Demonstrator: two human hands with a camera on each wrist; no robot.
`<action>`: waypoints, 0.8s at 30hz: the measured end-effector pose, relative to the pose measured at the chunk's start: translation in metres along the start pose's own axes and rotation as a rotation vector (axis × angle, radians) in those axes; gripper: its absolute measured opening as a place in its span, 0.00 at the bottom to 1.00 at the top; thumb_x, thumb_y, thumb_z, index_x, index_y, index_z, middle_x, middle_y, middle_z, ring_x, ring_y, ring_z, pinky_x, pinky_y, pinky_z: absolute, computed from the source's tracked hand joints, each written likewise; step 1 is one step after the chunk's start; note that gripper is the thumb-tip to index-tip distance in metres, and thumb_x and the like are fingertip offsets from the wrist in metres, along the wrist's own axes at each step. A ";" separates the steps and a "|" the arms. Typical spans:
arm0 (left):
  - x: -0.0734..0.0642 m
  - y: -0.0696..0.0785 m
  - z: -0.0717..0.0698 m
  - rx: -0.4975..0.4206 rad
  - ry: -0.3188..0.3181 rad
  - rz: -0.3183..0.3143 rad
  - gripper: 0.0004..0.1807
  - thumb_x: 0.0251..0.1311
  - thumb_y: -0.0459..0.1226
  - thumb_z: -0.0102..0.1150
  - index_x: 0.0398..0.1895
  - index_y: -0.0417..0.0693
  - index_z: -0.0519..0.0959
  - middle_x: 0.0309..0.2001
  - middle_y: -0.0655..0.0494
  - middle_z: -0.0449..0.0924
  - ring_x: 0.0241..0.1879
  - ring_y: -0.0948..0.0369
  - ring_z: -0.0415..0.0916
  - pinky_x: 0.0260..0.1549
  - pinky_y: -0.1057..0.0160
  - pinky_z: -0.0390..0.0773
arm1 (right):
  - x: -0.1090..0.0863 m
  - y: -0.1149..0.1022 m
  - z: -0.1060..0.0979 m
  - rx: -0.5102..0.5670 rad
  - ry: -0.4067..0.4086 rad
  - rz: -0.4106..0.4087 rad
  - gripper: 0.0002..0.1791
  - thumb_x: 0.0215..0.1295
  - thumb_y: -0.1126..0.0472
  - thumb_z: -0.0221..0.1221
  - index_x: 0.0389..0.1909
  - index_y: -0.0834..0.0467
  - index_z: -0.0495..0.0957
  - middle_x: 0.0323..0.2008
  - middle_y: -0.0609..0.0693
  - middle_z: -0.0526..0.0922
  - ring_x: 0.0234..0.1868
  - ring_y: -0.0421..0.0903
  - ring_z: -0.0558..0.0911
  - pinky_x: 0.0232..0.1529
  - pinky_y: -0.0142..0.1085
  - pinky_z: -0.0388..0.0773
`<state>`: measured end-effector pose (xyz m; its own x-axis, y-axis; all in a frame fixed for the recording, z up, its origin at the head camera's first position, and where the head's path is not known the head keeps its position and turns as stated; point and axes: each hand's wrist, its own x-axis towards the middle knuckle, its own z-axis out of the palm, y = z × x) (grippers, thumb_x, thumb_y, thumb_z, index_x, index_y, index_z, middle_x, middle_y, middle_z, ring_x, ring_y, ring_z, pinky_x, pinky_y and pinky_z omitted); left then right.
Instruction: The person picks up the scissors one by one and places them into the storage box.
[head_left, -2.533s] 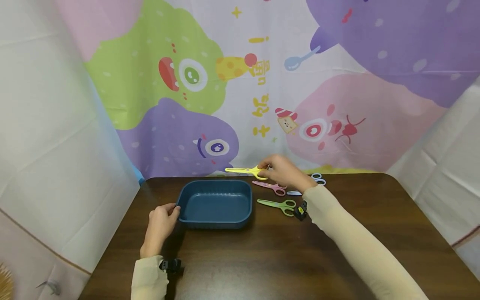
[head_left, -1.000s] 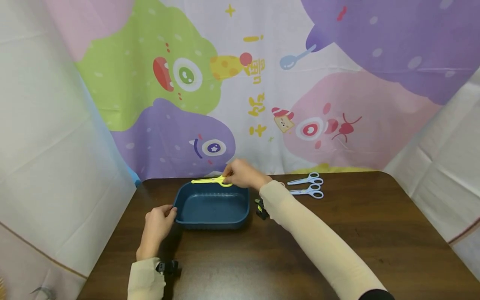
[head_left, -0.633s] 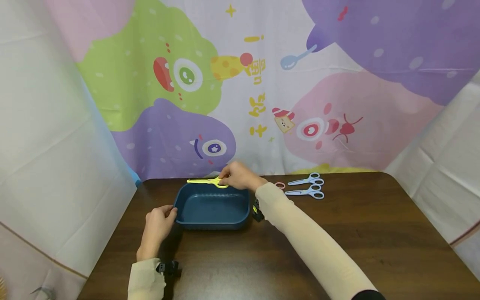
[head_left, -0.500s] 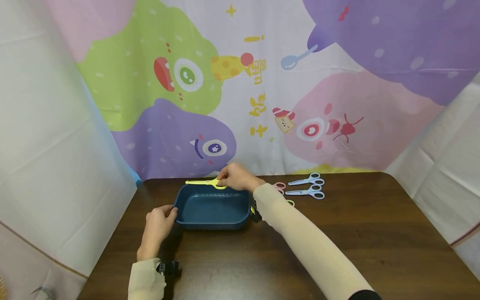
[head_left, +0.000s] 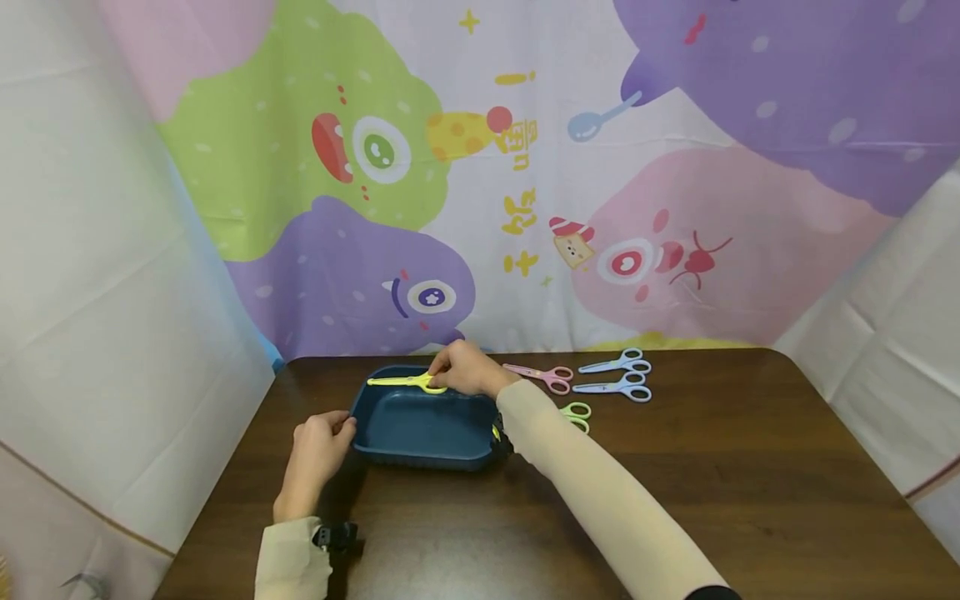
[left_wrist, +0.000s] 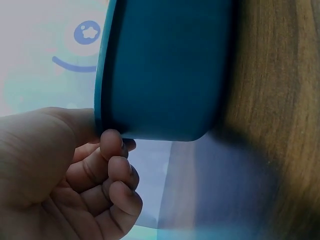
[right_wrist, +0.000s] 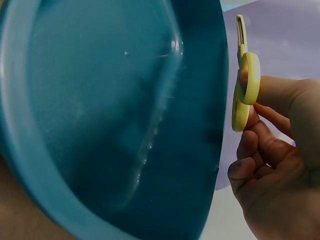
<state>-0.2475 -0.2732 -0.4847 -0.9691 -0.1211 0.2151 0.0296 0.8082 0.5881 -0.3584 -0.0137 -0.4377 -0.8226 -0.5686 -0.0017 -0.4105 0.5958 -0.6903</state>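
A: Head view?
B: Right hand (head_left: 467,371) pinches the yellow scissors (head_left: 397,381) by the handle, blades pointing left, over the far side of the blue tray (head_left: 420,459). Left hand (head_left: 318,443) grips the tray's left rim. On the table (head_left: 720,500), right: pink scissors (head_left: 551,373), two light blue scissors (head_left: 615,387), green scissors (head_left: 568,413) half hidden by the sleeve (head_left: 600,500).
A: Left wrist?
B: Thumb and fingers pinch the rim near a corner. Should stay steady, no tipping.
A: Right wrist?
B: Thumb through or against a loop, can't tell. Scissors apart from the rim. Best: light pinch, blades level, tips clear of the wall.
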 end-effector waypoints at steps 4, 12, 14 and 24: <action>-0.001 0.002 -0.001 0.001 -0.002 -0.012 0.17 0.68 0.36 0.59 0.49 0.31 0.86 0.35 0.42 0.89 0.34 0.52 0.84 0.37 0.49 0.84 | 0.001 0.001 0.003 -0.010 -0.004 -0.005 0.10 0.67 0.59 0.68 0.45 0.59 0.90 0.41 0.50 0.90 0.36 0.39 0.83 0.39 0.30 0.81; -0.002 0.002 -0.005 -0.022 -0.029 -0.048 0.17 0.65 0.36 0.58 0.49 0.31 0.85 0.35 0.42 0.90 0.26 0.58 0.84 0.32 0.55 0.84 | 0.000 0.003 0.006 -0.036 -0.016 -0.022 0.09 0.67 0.61 0.69 0.44 0.60 0.90 0.39 0.51 0.91 0.34 0.39 0.83 0.37 0.29 0.82; -0.002 0.002 -0.006 -0.022 -0.032 -0.049 0.17 0.65 0.36 0.58 0.50 0.31 0.85 0.35 0.42 0.90 0.26 0.59 0.85 0.32 0.55 0.84 | -0.001 0.004 0.007 -0.040 -0.015 -0.024 0.09 0.66 0.61 0.69 0.43 0.60 0.90 0.39 0.51 0.91 0.33 0.38 0.83 0.37 0.29 0.82; -0.002 0.002 -0.005 -0.024 -0.059 -0.051 0.18 0.67 0.36 0.58 0.51 0.31 0.85 0.36 0.43 0.90 0.29 0.58 0.84 0.33 0.56 0.84 | -0.003 0.001 0.017 -0.074 -0.057 -0.032 0.09 0.68 0.61 0.67 0.44 0.60 0.90 0.40 0.50 0.91 0.34 0.38 0.84 0.39 0.30 0.83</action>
<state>-0.2445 -0.2740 -0.4800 -0.9822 -0.1268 0.1383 -0.0150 0.7880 0.6155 -0.3497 -0.0211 -0.4512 -0.7854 -0.6186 -0.0232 -0.4662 0.6157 -0.6353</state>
